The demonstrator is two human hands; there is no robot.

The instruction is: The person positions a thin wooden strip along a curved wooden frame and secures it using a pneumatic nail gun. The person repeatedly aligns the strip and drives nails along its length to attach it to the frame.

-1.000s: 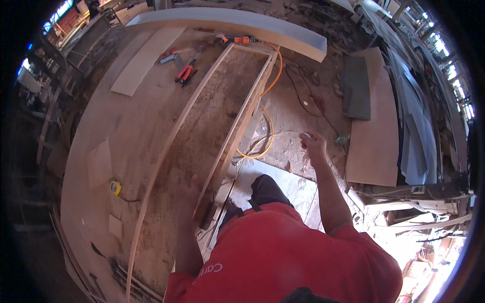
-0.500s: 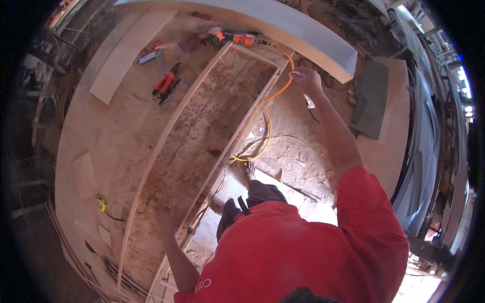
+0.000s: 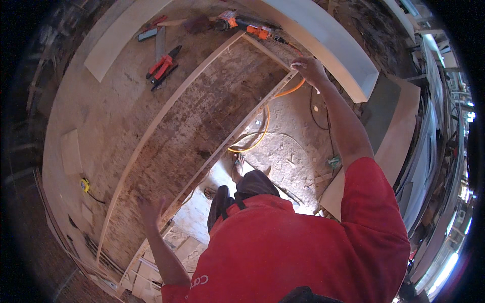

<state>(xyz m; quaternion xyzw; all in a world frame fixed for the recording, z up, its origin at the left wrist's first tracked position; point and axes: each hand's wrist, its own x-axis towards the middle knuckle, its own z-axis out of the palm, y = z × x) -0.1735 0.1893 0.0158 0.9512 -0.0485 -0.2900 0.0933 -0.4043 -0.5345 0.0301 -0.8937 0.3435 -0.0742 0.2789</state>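
Note:
A long, shallow wooden frame [image 3: 146, 135] with one curved side lies across the worktable. At its far right corner my right hand [image 3: 312, 73] is closed, with a small crumpled white piece [image 3: 298, 65] showing at the fingers. Whether it is cloth or paper is unclear. My left hand [image 3: 149, 211] hovers near the frame's straight side, at its near end, slightly blurred. Its fingers are spread and hold nothing.
An orange power tool [image 3: 260, 31] lies beyond the frame beside a curved white panel [image 3: 333, 48]. Red-handled pliers [image 3: 162, 66] and a yellow tape measure [image 3: 85, 185] rest on the left. An orange cord [image 3: 263, 132] hangs on the right over the littered floor.
My right hand has come down to the frame's far corner. My left hand has shifted left, its fingers now visible. The whole view has shifted a little.

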